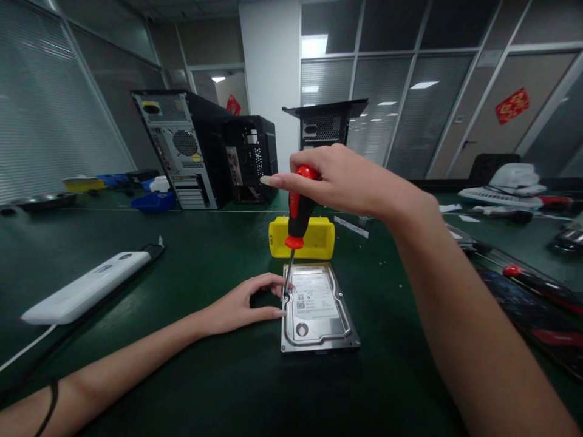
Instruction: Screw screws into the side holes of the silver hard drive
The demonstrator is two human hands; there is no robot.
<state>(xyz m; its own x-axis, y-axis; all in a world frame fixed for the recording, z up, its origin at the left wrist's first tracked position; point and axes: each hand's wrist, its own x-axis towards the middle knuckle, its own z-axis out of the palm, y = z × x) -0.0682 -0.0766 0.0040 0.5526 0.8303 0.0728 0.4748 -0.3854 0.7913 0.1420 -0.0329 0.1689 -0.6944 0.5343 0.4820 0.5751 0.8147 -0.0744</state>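
A silver hard drive (314,297) with a white label lies flat on the green table in front of me. My right hand (328,173) is wrapped over the top of a red and black screwdriver (298,212), which stands nearly upright. Its metal tip meets the drive's left edge, about midway along. Beside that tip, my left hand (255,303) holds the drive's left edge, with the thumb nearer me and the fingers farther away. Just behind the drive is a yellow bin (321,240).
Black computer cases (182,145) stand at the back left, near a blue bin (153,201). On the left lies a white power strip (91,288) with its cable. A second red and black screwdriver (542,285) rests among parts on the right.
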